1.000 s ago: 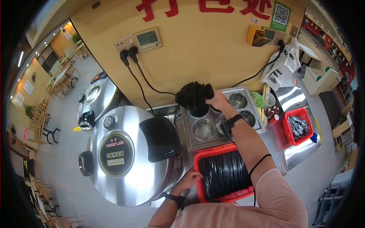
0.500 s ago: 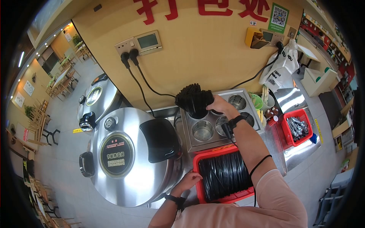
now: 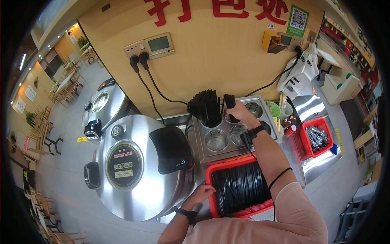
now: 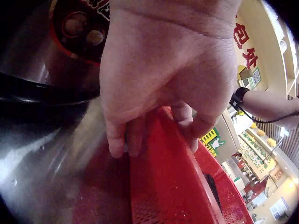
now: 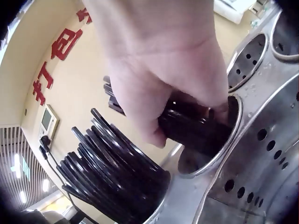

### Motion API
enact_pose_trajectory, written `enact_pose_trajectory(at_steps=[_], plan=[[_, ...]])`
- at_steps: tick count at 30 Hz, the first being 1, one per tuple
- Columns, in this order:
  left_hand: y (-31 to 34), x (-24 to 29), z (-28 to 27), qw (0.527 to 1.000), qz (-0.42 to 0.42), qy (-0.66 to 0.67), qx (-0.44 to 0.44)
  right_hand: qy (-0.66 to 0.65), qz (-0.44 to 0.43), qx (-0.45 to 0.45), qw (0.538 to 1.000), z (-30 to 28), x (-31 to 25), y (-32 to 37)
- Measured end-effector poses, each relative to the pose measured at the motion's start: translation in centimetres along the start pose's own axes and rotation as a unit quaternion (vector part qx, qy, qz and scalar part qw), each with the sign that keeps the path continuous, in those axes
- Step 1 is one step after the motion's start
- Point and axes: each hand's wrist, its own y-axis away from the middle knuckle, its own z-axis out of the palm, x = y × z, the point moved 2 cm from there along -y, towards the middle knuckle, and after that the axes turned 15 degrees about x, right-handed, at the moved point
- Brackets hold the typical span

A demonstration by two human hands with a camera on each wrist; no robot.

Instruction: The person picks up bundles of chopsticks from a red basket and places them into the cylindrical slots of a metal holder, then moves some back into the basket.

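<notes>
My right hand [image 3: 240,112] grips a bundle of black chopsticks [image 5: 187,126]. The bundle's lower end is in the back middle cup of the steel holder [image 3: 207,156], its upper end poking out above the hand. Just left of it, another thick bunch of black chopsticks [image 3: 208,109] stands fanned out in the back left cup. My left hand [image 3: 201,193] holds the left rim of a red basket [image 4: 173,172], fingers on the outer side and thumb on the inner side. Many black chopsticks [image 3: 239,188] lie side by side in that basket.
A large steel cooker [image 3: 158,199] stands close on the left. To the right are small cups [image 3: 276,107] and a red basket of metal spoons [image 3: 319,137]. Power cords [image 3: 151,95] hang along the wall behind the holder.
My right hand has shifted slightly right, away from the left bunch. The bundle in it now stands upright in the back middle cup, apart from that bunch. My left hand stays on the rim.
</notes>
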Motion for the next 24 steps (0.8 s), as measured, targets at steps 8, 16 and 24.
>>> enact_pose_trajectory(at_steps=[8, 16, 24], plan=[[-0.1, -0.4, 0.1, 1.0, 0.007, 0.003, 0.001, -0.255, -0.039, 0.153, 0.954, -3.5, -1.3, -0.2], [0.0, -0.1, 0.0, 1.0, 0.028, -0.009, 0.01, -0.492, -0.03, 0.238, 0.837, -6.5, -1.2, 1.1], [-0.1, -0.6, 0.2, 1.0, 0.027, 0.008, 0.013, -0.6, 0.005, 0.306, 0.739, -10.3, 0.0, 3.2]])
